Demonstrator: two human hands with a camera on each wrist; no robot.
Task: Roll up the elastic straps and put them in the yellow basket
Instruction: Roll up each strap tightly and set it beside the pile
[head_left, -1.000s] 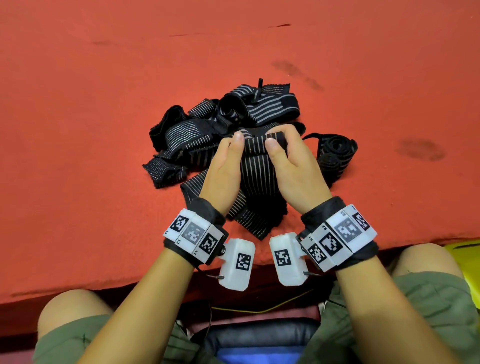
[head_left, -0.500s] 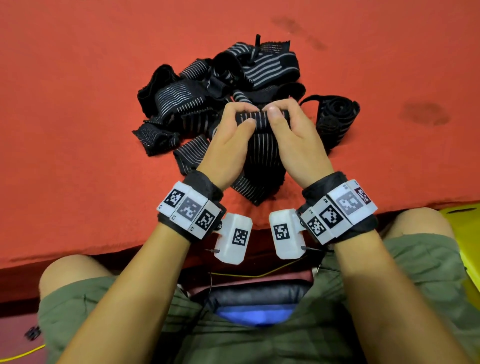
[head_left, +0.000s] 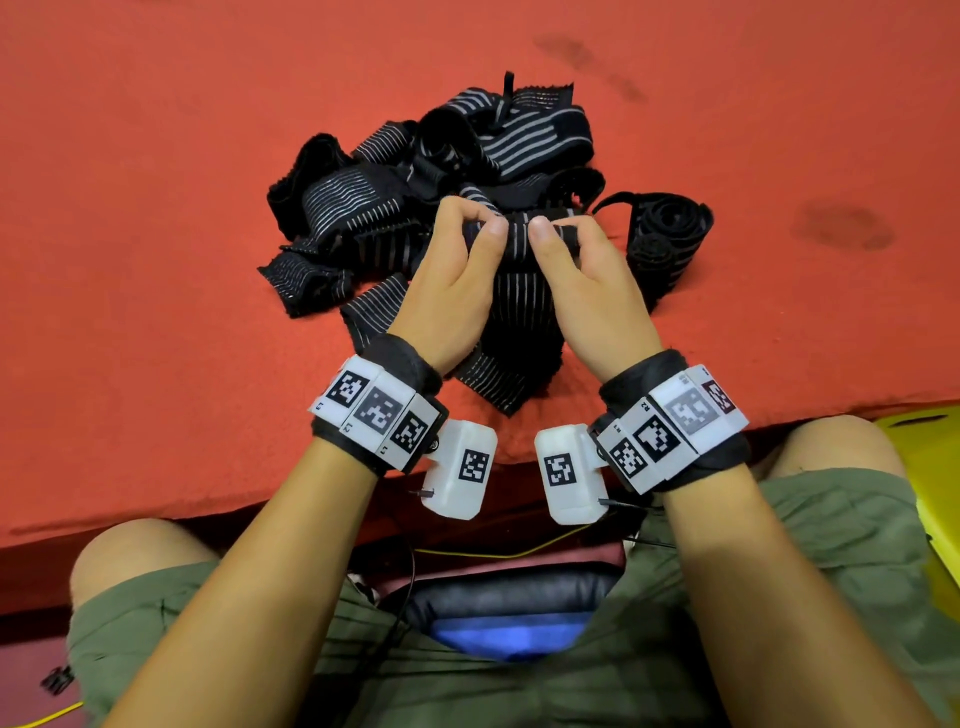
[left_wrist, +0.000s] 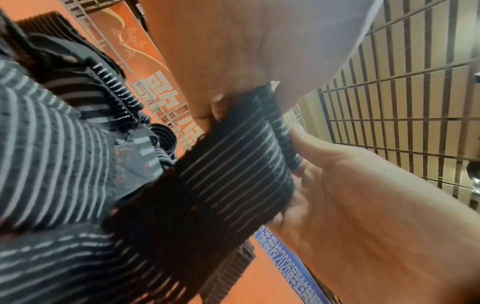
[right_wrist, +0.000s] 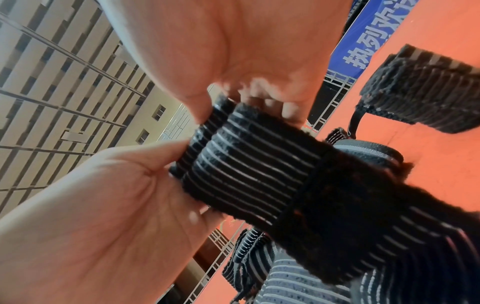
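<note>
Nearest in, the yellow basket (head_left: 935, 467) is waiting at the right knee. Both hands are working above the red surface (head_left: 156, 260): the left hand (head_left: 452, 291) and right hand (head_left: 587, 291) are pinching the strap (head_left: 519, 312), fingers curled round its small starting roll. Beyond, the pile of straps (head_left: 415, 197) is lying loose. Rolling is just beginning; next, probably more turns under even tension. The wrist views are showing the coil's thickness; the head view isn't.

A black strap (head_left: 519, 291) with thin white stripes has its far end rolled tight, the rest hanging to the counter. Behind it lies a tangled pile (head_left: 436, 171) of straps, with 1 rolled strap (head_left: 662, 241) on the right. A basket (head_left: 935, 467) edge shows yellow at far right.
</note>
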